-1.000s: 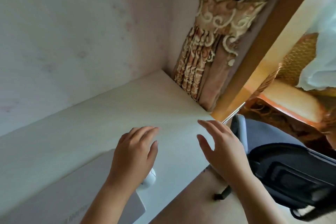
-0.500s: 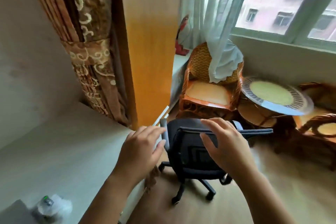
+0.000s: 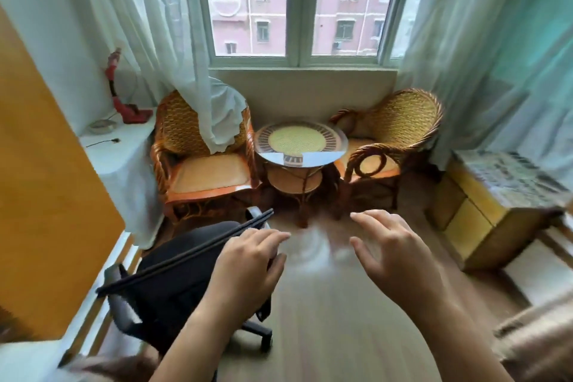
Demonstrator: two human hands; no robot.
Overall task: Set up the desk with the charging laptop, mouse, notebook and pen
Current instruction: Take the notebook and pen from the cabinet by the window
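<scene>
My left hand (image 3: 248, 270): fingers loose, holding nothing, over the black chair's top edge.
My right hand (image 3: 393, 257): spread wide, holding nothing, beside my left with a gap between.
Black chair (image 3: 173, 273): under and left of my left hand.
Floor (image 3: 325, 304): bare wood under and ahead of both hands.
Round table (image 3: 299, 143): far ahead, between two wicker chairs (image 3: 201, 158).
Yellow cabinet (image 3: 483, 220): right of my right hand, its corner near.
Laptop, mouse, notebook, pen: I can't see them here.
</scene>
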